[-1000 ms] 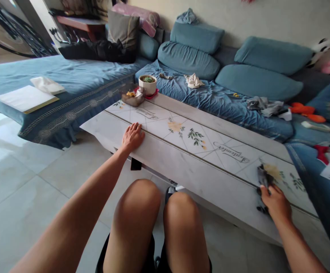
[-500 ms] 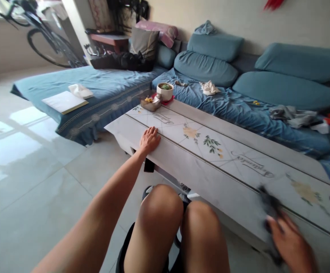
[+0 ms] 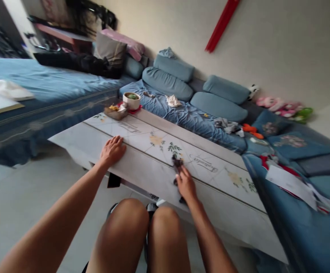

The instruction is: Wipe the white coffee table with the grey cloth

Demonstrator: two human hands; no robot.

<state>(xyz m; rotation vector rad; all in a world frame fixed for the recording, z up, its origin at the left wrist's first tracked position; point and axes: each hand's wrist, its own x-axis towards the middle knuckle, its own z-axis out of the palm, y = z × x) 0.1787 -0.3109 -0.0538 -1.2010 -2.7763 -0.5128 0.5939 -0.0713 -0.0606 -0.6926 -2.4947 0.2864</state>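
Observation:
A long white coffee table (image 3: 224, 204) with printed flowers and script runs from upper left to lower right before my knees. My left hand (image 3: 112, 150) lies flat on its near edge, fingers stretched out. My right hand (image 3: 186, 184) presses a dark grey cloth (image 3: 177, 163) onto the tabletop near the middle; the cloth sticks out past my fingers and below my palm. At the table's far left end stand a white pot with a small green plant (image 3: 131, 100) and a brown dish of snacks (image 3: 114, 111).
A blue sofa (image 3: 199, 121) with cushions wraps round the table's far and right sides, strewn with crumpled cloths, orange items and papers (image 3: 291, 182). A blue-covered seat (image 3: 40, 98) lies left. Pale tiled floor (image 3: 17, 204) spreads to the left. A red strip (image 3: 222, 24) leans on the wall.
My right hand has slid the cloth leftward along the table, from the right end to the middle. My left hand has stayed put. The view has swung right and tilted.

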